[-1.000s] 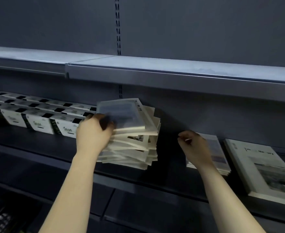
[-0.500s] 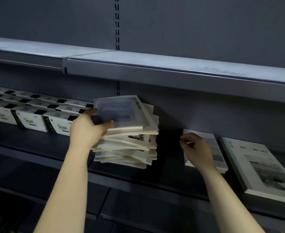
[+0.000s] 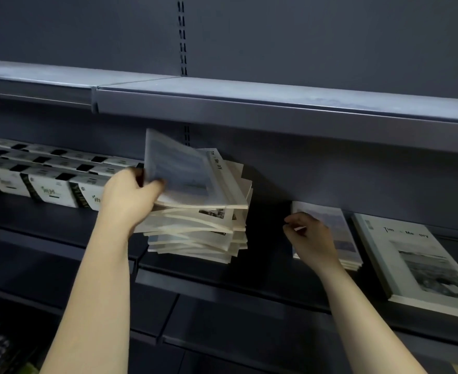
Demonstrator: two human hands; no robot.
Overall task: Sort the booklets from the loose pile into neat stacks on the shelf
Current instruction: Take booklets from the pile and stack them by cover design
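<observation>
Cream paper, grey-blue covers: the loose pile (image 3: 195, 228) sits mid-shelf, booklets fanned and skewed, page edges sticking out at different angles, corners overhanging on the right. Small dark photo prints show on a few of the exposed covers. The pile stands on the dark shelf (image 3: 222, 288), set back from the front lip.

Your left hand (image 3: 126, 195) grips the top booklet (image 3: 179, 171) at its left edge, thumb on the cover, fingers tucked under. That booklet is tilted, left side raised, right side down on the pile; it is motion-blurred, and the lettering on the strip beside it is only partly readable.

Your right hand (image 3: 311, 238) rests on the left edge of the small stack (image 3: 341, 230), fingers curled, thumb and forefinger close together with a pale sliver between them. I can't tell if it actually holds a cover.

The small stack is squared up and low. Just right of it lies the large stack (image 3: 416, 265), bigger booklets with a grey photo on the top cover, its near corner reaching the shelf's front edge.

A strip of dark shelf surface shows between pile and small stack. The upper shelf (image 3: 249, 109) overhangs everything, and the raised edge of the top booklet comes up close under its lip. White boxes (image 3: 47, 184) line the shelf to the left, the nearest partly hidden behind your left hand. The back panel runs behind the pile, with a slotted upright (image 3: 182, 36) above.
</observation>
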